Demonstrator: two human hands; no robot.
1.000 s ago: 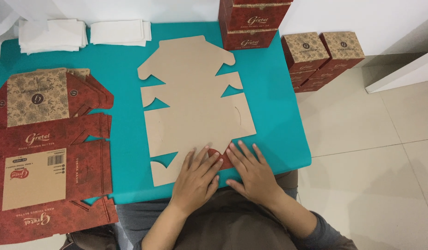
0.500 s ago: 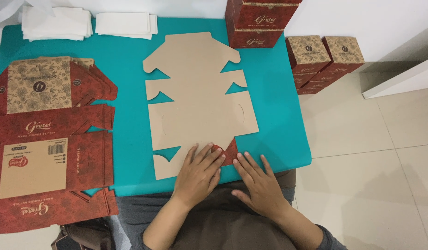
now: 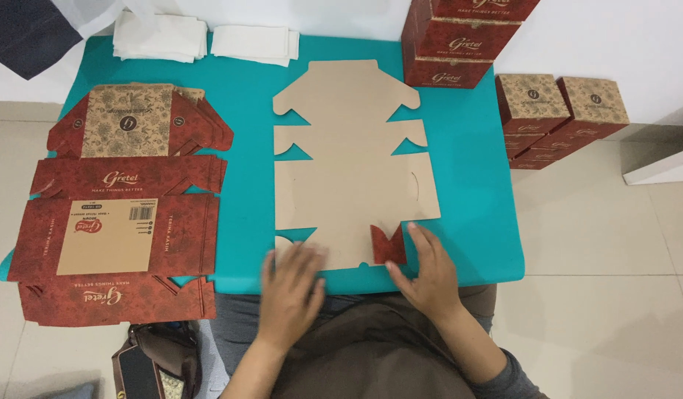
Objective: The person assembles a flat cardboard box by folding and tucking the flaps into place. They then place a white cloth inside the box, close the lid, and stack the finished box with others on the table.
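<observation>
A flat brown cardboard box blank (image 3: 352, 159) lies plain side up in the middle of the teal table (image 3: 471, 207). Its near right flap (image 3: 388, 244) is folded over, showing the red patterned side. My left hand (image 3: 291, 290) lies flat on the blank's near left edge, fingers spread and slightly blurred. My right hand (image 3: 424, 272) rests palm down at the near right corner, its thumb beside the red flap. Neither hand grips anything.
A stack of flat red printed blanks (image 3: 116, 214) covers the table's left side. White folded sheets (image 3: 201, 41) lie at the far edge. Assembled red boxes (image 3: 460, 37) stand at the far right, more boxes (image 3: 559, 114) on the floor. A dark bag (image 3: 153, 366) sits by my knee.
My left hand slid left along the blank's near edge and my right hand moved right. The red flap between them now lies uncovered. The view shifted slightly.
</observation>
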